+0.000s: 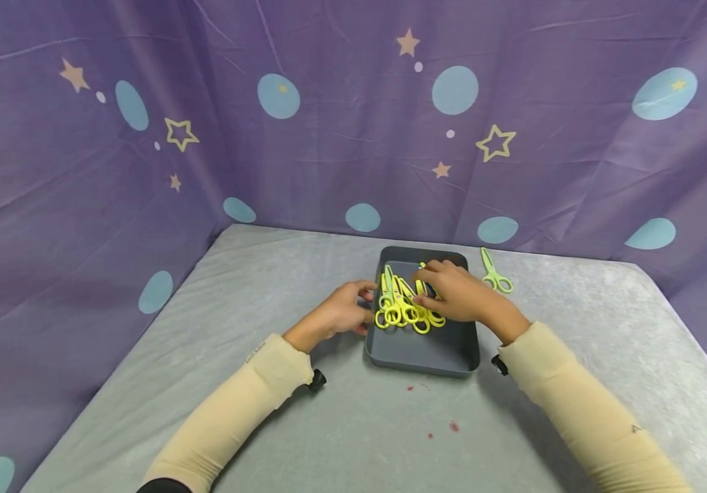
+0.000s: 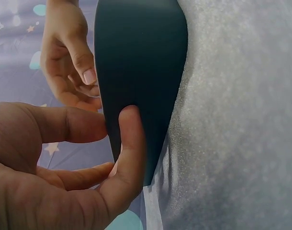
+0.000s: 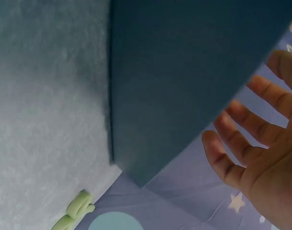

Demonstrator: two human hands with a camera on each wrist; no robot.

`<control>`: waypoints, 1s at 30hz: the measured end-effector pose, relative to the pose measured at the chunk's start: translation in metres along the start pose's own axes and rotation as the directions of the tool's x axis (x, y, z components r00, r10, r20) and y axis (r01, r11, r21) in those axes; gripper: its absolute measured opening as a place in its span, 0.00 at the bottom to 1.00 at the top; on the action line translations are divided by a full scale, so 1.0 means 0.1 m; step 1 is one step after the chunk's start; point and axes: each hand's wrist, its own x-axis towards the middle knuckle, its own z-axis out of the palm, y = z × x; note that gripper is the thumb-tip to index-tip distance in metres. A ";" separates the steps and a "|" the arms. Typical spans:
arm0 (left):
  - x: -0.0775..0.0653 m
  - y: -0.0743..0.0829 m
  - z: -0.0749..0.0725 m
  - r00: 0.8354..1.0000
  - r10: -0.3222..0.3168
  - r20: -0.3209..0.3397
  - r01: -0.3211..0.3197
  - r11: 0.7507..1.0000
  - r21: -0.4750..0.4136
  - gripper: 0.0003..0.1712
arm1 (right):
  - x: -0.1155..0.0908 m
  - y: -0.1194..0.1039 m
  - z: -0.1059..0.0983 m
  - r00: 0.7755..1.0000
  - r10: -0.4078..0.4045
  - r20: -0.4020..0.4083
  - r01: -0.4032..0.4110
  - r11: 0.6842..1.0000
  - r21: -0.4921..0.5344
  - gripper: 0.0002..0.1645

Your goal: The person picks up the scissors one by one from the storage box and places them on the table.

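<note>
A dark grey tray lies on the cloth-covered table and holds a pile of yellow and pale green scissors. My left hand is at the tray's left side; in the left wrist view its fingers pinch the wall, one on the outside and others over the rim. Above the right part of the pile hovers my right hand. Its fingers are loosely bent in the right wrist view, with nothing seen between them. The tray wall hides the scissors from both wrist views.
One pair of pale green scissors lies on the table just right of the tray, near the back edge. A purple curtain with stars and dots hangs behind and to the left. Small red marks spot the cloth in front.
</note>
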 end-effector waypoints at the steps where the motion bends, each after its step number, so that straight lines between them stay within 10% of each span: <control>1: 0.00 0.00 0.00 1.000 0.002 0.002 -0.002 1.000 0.000 0.41 | 0.01 -0.01 0.01 1.000 -0.018 0.001 0.018 1.000 -0.004 0.23; 10: -0.01 -0.03 -0.01 1.000 0.015 -0.003 -0.015 1.000 0.001 0.42 | 0.10 -0.11 0.14 0.989 -0.144 0.010 0.144 0.989 -0.010 0.21; 30: 0.00 0.00 0.01 1.000 0.015 0.007 -0.015 0.999 0.029 0.40 | 0.18 -0.19 0.30 0.988 -0.144 0.051 0.140 0.987 0.079 0.16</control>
